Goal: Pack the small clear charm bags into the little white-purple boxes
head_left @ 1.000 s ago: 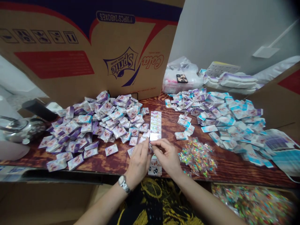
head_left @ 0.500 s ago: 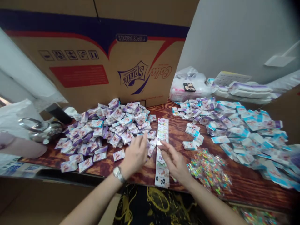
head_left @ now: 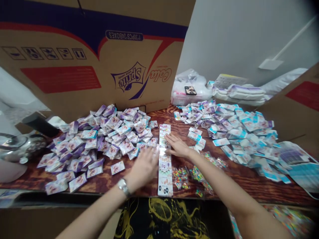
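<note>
Left hand (head_left: 142, 169) and right hand (head_left: 177, 146): both spread flat, neither pinching. One long printed strip (head_left: 164, 166) lies on the wooden table (head_left: 249, 186), right fingertips at its edge, between one packet heap (head_left: 107, 139) and a second packet heap (head_left: 239, 132)

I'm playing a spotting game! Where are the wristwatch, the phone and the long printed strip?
Wristwatch (head_left: 123, 186), head view, on its metal case.
Phone (head_left: 190, 90), head view, on its patterned back.
Long printed strip (head_left: 164, 164), head view, on its middle.
</note>
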Available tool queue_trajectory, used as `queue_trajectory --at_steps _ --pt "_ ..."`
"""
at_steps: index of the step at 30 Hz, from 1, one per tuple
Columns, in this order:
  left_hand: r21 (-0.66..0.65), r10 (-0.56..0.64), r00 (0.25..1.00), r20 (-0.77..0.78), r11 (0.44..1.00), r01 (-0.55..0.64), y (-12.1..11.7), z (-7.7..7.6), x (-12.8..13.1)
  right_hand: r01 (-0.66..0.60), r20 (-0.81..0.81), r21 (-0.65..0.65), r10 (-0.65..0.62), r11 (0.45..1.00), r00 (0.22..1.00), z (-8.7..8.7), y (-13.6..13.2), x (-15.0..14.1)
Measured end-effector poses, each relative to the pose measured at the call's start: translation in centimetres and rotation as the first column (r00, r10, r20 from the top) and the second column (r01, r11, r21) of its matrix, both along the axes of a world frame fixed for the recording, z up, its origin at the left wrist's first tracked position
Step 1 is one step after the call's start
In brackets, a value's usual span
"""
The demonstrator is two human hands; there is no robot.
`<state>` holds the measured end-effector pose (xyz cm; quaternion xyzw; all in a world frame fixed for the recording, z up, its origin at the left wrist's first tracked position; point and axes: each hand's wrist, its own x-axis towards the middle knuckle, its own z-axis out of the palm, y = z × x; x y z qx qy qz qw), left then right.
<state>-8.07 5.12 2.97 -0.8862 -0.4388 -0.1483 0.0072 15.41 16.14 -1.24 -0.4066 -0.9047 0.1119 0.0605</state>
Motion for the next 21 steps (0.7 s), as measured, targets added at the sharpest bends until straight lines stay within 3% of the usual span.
queue_trajectory --at_steps 3,5,11,15,17,19,20,21 --pt "-0.158 -0.178 0.983 -0.04 0.973 0.17 -3.6 -4.1 3.6 -0.054 0.086 -0.028 0.056 0.998 0.995 -0.8 0.1 -0.3" --pt "-0.2 -0.204 0.978 -0.041 0.961 0.192 -4.5 -5.3 4.3 -0.077 0.125 -0.031 0.08 0.997 0.989 -1.0 -0.2 -0.6" --pt "-0.262 -0.193 0.981 0.009 0.946 0.189 -4.0 -5.1 3.6 -0.062 0.182 0.034 0.055 0.998 0.982 -1.0 -1.5 -1.3" --pt "-0.406 -0.074 0.963 0.259 0.896 0.178 -4.3 -3.7 3.8 -0.027 0.189 0.098 0.008 0.995 0.982 0.4 -2.4 -1.6" --pt "-0.585 0.157 0.861 0.484 0.789 0.186 -4.5 -2.7 3.8 -0.018 0.159 0.148 -0.006 0.989 0.987 2.2 -3.4 -1.5" --pt "-0.777 0.519 0.601 0.608 0.546 0.315 -4.2 -1.5 3.8 -0.038 0.077 0.214 0.022 0.976 0.997 4.6 -5.1 -1.4" --pt "-0.803 0.682 0.44 0.584 0.405 0.438 -3.8 -1.0 3.8 -0.067 0.019 0.229 0.064 0.971 0.998 5.9 -6.3 -1.4" --pt "-0.769 0.801 0.29 0.524 0.299 0.565 -3.4 -0.5 3.7 -0.115 -0.033 0.221 0.126 0.968 0.992 7.1 -7.6 -1.5"
